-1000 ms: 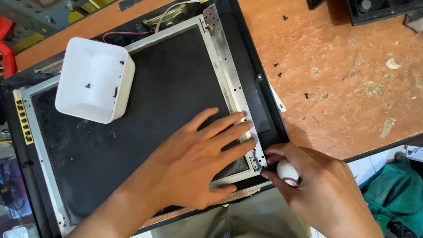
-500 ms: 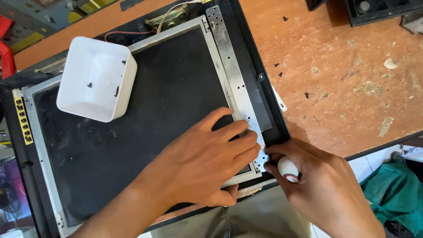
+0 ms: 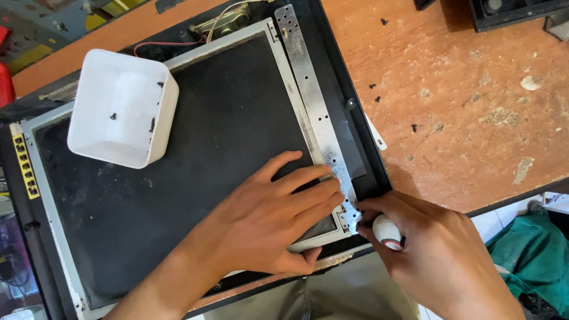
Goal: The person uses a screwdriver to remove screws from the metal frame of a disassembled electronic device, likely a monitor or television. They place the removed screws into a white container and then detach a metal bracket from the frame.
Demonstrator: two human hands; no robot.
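Screwdriver (image 3: pixel 388 232) is gripped in my right hand (image 3: pixel 441 261) at the bracket (image 3: pixel 314 112) corner; my left hand (image 3: pixel 275 222) lies flat, fingers spread, steadying the panel (image 3: pixel 178 195).

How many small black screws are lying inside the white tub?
3 show in the white tub: one screw at the left, one near the right wall, one by the upper right rim. The walls may hide others.
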